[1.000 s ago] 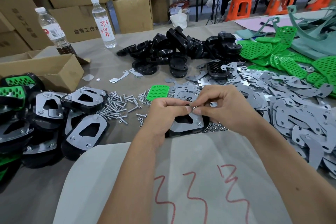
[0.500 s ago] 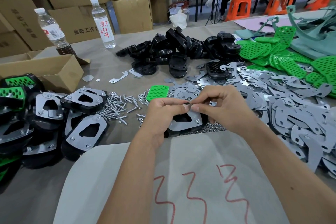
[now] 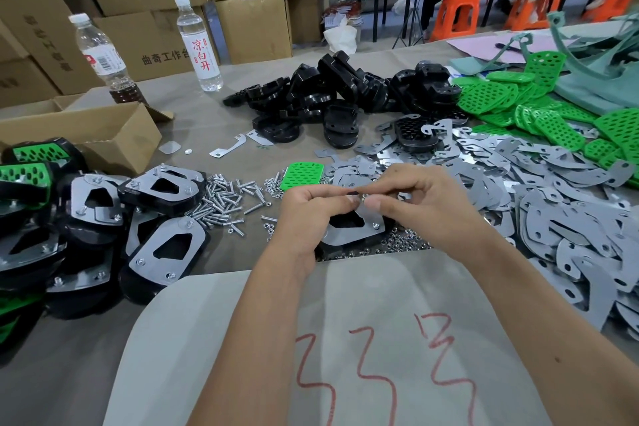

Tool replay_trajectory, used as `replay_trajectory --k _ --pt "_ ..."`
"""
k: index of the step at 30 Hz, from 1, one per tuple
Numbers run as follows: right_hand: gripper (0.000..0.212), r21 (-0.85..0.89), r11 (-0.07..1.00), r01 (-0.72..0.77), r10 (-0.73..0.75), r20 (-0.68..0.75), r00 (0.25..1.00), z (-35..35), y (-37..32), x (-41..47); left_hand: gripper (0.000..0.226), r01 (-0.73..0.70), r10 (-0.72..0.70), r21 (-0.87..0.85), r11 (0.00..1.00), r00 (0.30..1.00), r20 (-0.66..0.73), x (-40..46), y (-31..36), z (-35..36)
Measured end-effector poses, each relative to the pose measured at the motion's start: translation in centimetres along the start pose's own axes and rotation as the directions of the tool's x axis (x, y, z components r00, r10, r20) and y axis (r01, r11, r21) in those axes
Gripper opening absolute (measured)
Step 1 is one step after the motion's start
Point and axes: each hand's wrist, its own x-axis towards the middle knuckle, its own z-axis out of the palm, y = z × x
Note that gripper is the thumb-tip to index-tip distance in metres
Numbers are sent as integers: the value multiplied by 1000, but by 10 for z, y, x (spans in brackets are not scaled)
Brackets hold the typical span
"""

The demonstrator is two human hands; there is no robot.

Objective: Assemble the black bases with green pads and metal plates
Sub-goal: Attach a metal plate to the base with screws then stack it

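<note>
Your left hand (image 3: pixel 311 207) and right hand (image 3: pixel 425 207) pinch a tiny nut (image 3: pixel 363 197) over the metal plate (image 3: pixel 349 235); I think you screw it on next.

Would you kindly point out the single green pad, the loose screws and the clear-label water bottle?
green pad (image 3: pixel 302 175), head view, its perforated top.
loose screws (image 3: pixel 224 199), head view, middle of pile.
water bottle (image 3: pixel 200 45), head view, its label.

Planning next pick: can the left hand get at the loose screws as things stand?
Probably yes, once freed. The screws lie uncovered on the table just left of the left hand, nothing between. For now its grip is on a small fastener, together with the right hand.
</note>
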Motion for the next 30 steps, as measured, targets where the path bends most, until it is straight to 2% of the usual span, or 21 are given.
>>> replay_trajectory --k 3,5,7,9,11,12,15,17,18,21,25,28,30 --pt "47 157 986 -63 82 -115 990 -1 3 -1 10 45 -51 -106 993 997 -55 1 1 1" --pt "40 212 974 -76 104 -122 987 4 -1 -4 13 48 -57 -141 989 997 -60 2 1 0" --pt "28 202 976 -85 99 -56 994 11 -4 -4 17 34 -40 -131 991 998 -46 2 1 0" --pt "36 168 979 -114 126 -62 990 14 -5 -3 19 28 -35 -119 992 998 -57 2 1 -1" --pt "54 217 969 -119 152 -142 978 13 -5 -1 13 47 -59 -150 988 996 -74 4 1 -1" --pt "56 259 958 -124 169 -159 973 12 -6 -1 10 56 -70 -167 984 994 -82 4 1 -1" --pt "33 312 942 -124 159 -87 984 17 -6 -2 10 45 -59 -158 986 994 -88 5 -1 -2" --pt "35 237 960 -149 167 -58 984 21 -6 -1 10 28 -38 -127 991 996 -77 4 -2 0" --pt "37 246 957 -157 183 -88 979 21 -6 0 11 27 -37 -123 992 997 -74 4 -2 0" --pt "53 387 915 -113 202 -196 960 16 -5 0 11 50 -66 -163 985 993 -96 5 -1 2" --pt "39 222 962 -157 185 -113 976 21 -6 -1 18 34 -51 -161 986 993 -104 6 -2 1" --pt "55 334 936 -111 189 -211 959 19 -7 0 14 45 -66 -174 984 991 -115 6 -2 2" --pt "49 335 938 -85 167 -225 960 18 -9 -1 15 52 -74 -179 982 990 -121 7 -2 2"
